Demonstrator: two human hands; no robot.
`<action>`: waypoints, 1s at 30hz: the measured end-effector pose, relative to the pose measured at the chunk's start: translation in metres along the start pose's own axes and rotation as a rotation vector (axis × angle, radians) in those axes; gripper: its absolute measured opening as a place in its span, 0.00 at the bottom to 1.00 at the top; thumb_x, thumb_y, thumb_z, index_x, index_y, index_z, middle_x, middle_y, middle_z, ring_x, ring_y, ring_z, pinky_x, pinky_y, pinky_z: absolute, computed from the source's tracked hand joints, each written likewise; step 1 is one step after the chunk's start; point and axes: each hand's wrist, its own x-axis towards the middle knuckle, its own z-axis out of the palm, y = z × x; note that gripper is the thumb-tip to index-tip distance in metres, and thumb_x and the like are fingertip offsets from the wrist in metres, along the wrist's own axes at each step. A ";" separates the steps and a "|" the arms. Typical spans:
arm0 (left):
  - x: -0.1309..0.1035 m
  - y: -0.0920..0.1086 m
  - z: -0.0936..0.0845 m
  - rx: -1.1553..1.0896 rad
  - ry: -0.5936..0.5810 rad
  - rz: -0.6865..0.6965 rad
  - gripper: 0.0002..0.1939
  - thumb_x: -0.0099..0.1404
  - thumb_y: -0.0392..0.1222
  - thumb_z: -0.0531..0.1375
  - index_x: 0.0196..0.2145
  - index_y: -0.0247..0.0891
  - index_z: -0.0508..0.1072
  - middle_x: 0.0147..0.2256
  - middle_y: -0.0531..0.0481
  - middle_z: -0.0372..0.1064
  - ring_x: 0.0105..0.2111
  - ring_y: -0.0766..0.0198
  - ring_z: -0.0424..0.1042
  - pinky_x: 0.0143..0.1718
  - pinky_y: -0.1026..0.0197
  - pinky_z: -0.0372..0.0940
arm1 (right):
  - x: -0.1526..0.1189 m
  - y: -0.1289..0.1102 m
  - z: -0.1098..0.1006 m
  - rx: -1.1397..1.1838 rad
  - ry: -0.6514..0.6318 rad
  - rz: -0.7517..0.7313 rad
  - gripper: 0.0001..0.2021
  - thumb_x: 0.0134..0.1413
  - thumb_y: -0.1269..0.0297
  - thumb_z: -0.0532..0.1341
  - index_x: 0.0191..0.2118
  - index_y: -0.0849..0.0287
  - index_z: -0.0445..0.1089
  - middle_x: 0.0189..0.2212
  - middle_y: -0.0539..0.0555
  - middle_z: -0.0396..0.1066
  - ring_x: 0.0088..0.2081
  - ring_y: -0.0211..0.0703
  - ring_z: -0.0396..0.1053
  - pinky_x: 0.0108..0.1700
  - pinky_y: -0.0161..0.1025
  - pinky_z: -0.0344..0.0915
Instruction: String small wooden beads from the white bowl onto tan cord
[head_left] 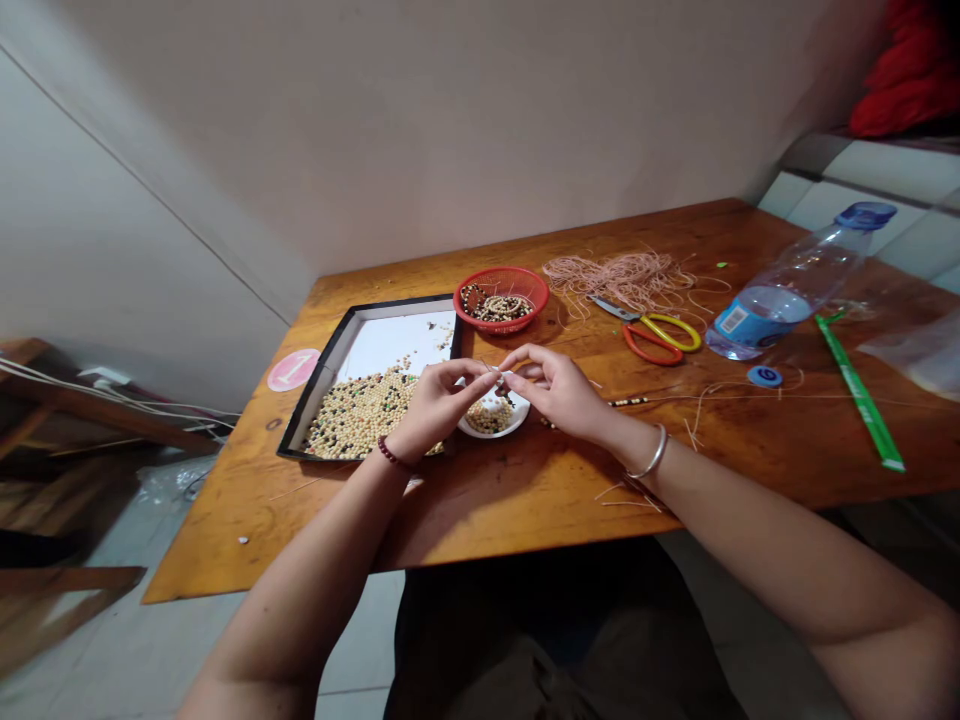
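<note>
Pinching small beads point(503, 388) over a white bowl point(491, 434)
Left hand point(448, 400) and right hand point(559, 390) meet, fingertips narrowed on them; a red basket point(504, 326) stands behind.

So the tray point(390, 345) sits by the table's point(465, 530) left edge, loose beads point(360, 410) in it, sticker point(293, 370) just left. Basket's point(502, 325) at the tray's far right corner, bowl point(491, 433) in front of the basket. Scissors point(651, 330) lie before the thread pile point(622, 275), bottle point(787, 290) off to their right.
</note>
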 end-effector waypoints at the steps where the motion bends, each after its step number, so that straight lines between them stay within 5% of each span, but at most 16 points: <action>1: 0.000 0.000 0.000 -0.028 0.039 -0.026 0.12 0.59 0.48 0.66 0.32 0.35 0.77 0.33 0.47 0.75 0.33 0.65 0.71 0.36 0.64 0.65 | 0.000 0.001 -0.001 -0.007 -0.006 -0.014 0.10 0.57 0.60 0.60 0.41 0.60 0.68 0.34 0.54 0.75 0.35 0.40 0.73 0.38 0.36 0.67; 8: 0.002 0.001 -0.006 -0.209 0.183 -0.071 0.11 0.57 0.48 0.67 0.30 0.37 0.77 0.26 0.53 0.69 0.23 0.73 0.59 0.24 0.68 0.54 | 0.005 -0.004 -0.005 -0.044 -0.092 -0.014 0.15 0.57 0.57 0.57 0.27 0.61 0.72 0.26 0.53 0.73 0.33 0.40 0.70 0.40 0.37 0.63; 11: 0.002 0.002 -0.007 -0.221 0.217 -0.087 0.11 0.57 0.48 0.67 0.29 0.37 0.76 0.33 0.50 0.72 0.28 0.70 0.64 0.25 0.68 0.56 | 0.005 -0.007 -0.006 0.120 -0.073 0.098 0.13 0.53 0.56 0.60 0.28 0.61 0.73 0.23 0.50 0.68 0.24 0.33 0.62 0.28 0.32 0.58; 13: 0.001 0.005 -0.006 -0.202 0.229 -0.086 0.12 0.58 0.49 0.66 0.30 0.38 0.73 0.39 0.49 0.74 0.32 0.69 0.67 0.26 0.69 0.58 | 0.005 -0.009 -0.008 0.263 -0.064 0.222 0.12 0.51 0.56 0.61 0.31 0.61 0.73 0.23 0.47 0.65 0.18 0.28 0.50 0.20 0.31 0.46; 16: -0.001 0.009 -0.004 -0.112 0.161 -0.067 0.13 0.60 0.51 0.64 0.31 0.37 0.72 0.36 0.48 0.74 0.30 0.69 0.68 0.27 0.69 0.60 | 0.005 -0.007 -0.013 0.460 -0.075 0.362 0.11 0.50 0.57 0.63 0.35 0.60 0.72 0.23 0.45 0.61 0.17 0.26 0.40 0.18 0.31 0.35; 23: -0.004 0.006 0.001 0.163 -0.189 -0.047 0.14 0.61 0.50 0.63 0.34 0.35 0.78 0.34 0.45 0.76 0.32 0.63 0.71 0.34 0.64 0.65 | 0.007 -0.001 -0.017 0.734 -0.135 0.485 0.11 0.51 0.58 0.65 0.36 0.60 0.71 0.21 0.43 0.54 0.18 0.26 0.37 0.17 0.29 0.35; 30: -0.002 -0.002 0.003 0.282 -0.198 -0.024 0.16 0.63 0.51 0.60 0.36 0.35 0.79 0.35 0.45 0.77 0.32 0.62 0.72 0.34 0.63 0.64 | 0.005 -0.003 -0.014 0.698 -0.131 0.498 0.10 0.52 0.60 0.64 0.36 0.61 0.70 0.20 0.43 0.52 0.18 0.27 0.38 0.17 0.28 0.35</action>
